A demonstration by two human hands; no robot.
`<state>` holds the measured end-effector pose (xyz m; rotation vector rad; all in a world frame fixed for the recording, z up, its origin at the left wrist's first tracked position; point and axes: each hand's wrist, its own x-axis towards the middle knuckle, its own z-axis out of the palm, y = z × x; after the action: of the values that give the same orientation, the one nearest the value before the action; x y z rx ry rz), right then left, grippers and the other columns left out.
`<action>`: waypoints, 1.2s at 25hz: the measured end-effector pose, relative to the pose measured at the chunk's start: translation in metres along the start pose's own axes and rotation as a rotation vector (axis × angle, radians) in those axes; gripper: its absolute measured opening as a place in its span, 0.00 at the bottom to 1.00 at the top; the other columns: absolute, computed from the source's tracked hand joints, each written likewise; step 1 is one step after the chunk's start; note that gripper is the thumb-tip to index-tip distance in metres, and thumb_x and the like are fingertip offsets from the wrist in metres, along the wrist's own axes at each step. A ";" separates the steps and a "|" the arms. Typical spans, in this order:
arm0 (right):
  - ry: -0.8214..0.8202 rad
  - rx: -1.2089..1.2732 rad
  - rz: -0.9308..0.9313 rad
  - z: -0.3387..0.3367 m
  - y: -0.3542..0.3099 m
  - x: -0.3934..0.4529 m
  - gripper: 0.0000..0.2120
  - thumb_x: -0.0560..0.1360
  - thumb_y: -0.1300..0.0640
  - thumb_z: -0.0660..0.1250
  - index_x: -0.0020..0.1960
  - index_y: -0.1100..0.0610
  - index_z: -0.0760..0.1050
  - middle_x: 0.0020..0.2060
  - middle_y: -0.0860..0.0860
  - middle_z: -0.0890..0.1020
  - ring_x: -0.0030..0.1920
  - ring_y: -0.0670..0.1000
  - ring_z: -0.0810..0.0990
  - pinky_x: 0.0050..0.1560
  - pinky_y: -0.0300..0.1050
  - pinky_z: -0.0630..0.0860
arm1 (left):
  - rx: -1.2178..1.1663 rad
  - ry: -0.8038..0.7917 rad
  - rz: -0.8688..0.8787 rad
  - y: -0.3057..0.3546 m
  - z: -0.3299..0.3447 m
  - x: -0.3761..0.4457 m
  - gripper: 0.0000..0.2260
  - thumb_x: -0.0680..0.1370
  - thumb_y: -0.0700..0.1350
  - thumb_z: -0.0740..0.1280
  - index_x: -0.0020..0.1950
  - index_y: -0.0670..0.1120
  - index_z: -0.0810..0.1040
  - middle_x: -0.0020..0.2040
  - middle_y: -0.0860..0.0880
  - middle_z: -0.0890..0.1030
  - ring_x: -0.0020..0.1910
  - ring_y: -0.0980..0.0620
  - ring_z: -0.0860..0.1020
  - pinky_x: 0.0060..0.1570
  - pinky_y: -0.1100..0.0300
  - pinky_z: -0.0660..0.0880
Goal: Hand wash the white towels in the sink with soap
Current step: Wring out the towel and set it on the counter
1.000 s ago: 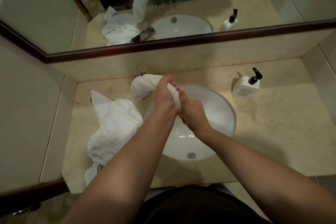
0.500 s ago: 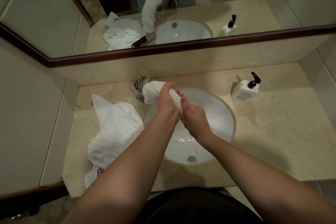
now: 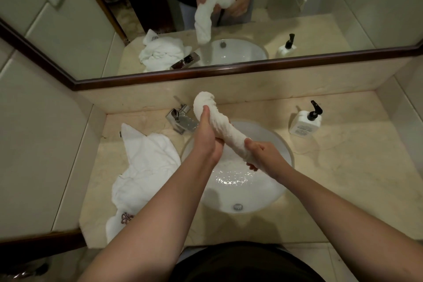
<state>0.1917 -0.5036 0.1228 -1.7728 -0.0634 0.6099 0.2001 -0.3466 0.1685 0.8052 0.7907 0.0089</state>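
While gripped both ends, twisted towel [image 3: 219,125] spans left hand [image 3: 207,137], right hand [image 3: 263,154].

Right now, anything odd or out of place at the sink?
Nothing damaged. A crumpled white towel sprawls over the counter's front-left edge. Both hands grip the twisted towel above the basin.

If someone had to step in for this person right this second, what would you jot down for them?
Left hand: grips the upper part of the twisted towel, held over the sink.
Right hand: grips the towel's lower end.
Second white towel: lies crumpled on the counter, left of the sink.
Soap bottle: stands upright on the counter to the right of the sink, untouched.
Faucet: behind the sink, no stream visible.
Done: the held towel is rolled tight, apparently being wrung; water sits in the sink.
Left: finish wringing, set it aside, then probably wash the crumpled towel.
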 end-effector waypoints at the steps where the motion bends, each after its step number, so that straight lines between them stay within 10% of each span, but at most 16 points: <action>1: 0.026 -0.004 -0.006 -0.002 -0.001 0.000 0.26 0.73 0.38 0.59 0.37 0.63 0.74 0.29 0.57 0.78 0.28 0.47 0.75 0.32 0.41 0.72 | 0.025 0.004 0.021 -0.003 0.000 -0.001 0.20 0.82 0.57 0.63 0.64 0.42 0.75 0.44 0.45 0.80 0.40 0.51 0.80 0.42 0.55 0.79; 6: 0.124 0.213 0.004 -0.010 -0.037 0.014 0.21 0.83 0.44 0.54 0.51 0.57 0.80 0.46 0.57 0.84 0.48 0.54 0.82 0.53 0.46 0.78 | 0.208 -0.080 0.073 -0.014 0.004 -0.016 0.30 0.77 0.65 0.63 0.70 0.44 0.74 0.55 0.42 0.81 0.53 0.48 0.80 0.57 0.51 0.77; 9: 0.062 0.392 0.050 -0.011 -0.071 0.025 0.19 0.84 0.45 0.53 0.50 0.55 0.78 0.39 0.49 0.85 0.44 0.49 0.83 0.48 0.43 0.77 | 0.274 -0.171 0.096 -0.017 0.008 -0.024 0.25 0.82 0.62 0.57 0.60 0.43 0.81 0.42 0.46 0.83 0.40 0.51 0.81 0.48 0.53 0.76; 16: 0.178 0.744 0.035 -0.009 -0.085 0.023 0.19 0.79 0.52 0.66 0.62 0.66 0.75 0.51 0.62 0.84 0.49 0.57 0.83 0.49 0.50 0.80 | 0.532 -0.231 0.129 -0.005 0.006 -0.032 0.25 0.81 0.64 0.55 0.59 0.48 0.83 0.54 0.45 0.85 0.56 0.46 0.83 0.64 0.45 0.76; 20: 0.389 0.679 0.007 -0.002 -0.088 0.010 0.19 0.76 0.52 0.70 0.60 0.65 0.76 0.50 0.59 0.84 0.49 0.57 0.84 0.50 0.49 0.80 | 0.628 -0.225 0.194 0.008 0.002 -0.031 0.24 0.71 0.68 0.65 0.57 0.51 0.80 0.54 0.45 0.84 0.56 0.43 0.82 0.58 0.41 0.78; 26: 0.497 0.285 -0.050 0.036 -0.103 -0.036 0.12 0.75 0.60 0.70 0.58 0.54 0.76 0.41 0.55 0.83 0.38 0.46 0.83 0.41 0.39 0.79 | 0.692 -0.460 0.323 0.027 0.001 -0.028 0.20 0.76 0.54 0.72 0.63 0.45 0.76 0.55 0.47 0.82 0.50 0.54 0.81 0.45 0.65 0.78; 30: 0.566 0.176 -0.040 0.036 -0.103 -0.058 0.15 0.74 0.58 0.72 0.58 0.47 0.76 0.44 0.62 0.82 0.42 0.55 0.83 0.50 0.52 0.79 | 0.598 -0.516 0.266 0.026 0.000 -0.030 0.11 0.78 0.52 0.70 0.48 0.45 0.78 0.45 0.46 0.82 0.42 0.53 0.79 0.44 0.59 0.76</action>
<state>0.1536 -0.4611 0.2322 -1.7075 0.3338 0.0656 0.1858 -0.3366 0.2040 1.4038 0.1802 -0.1995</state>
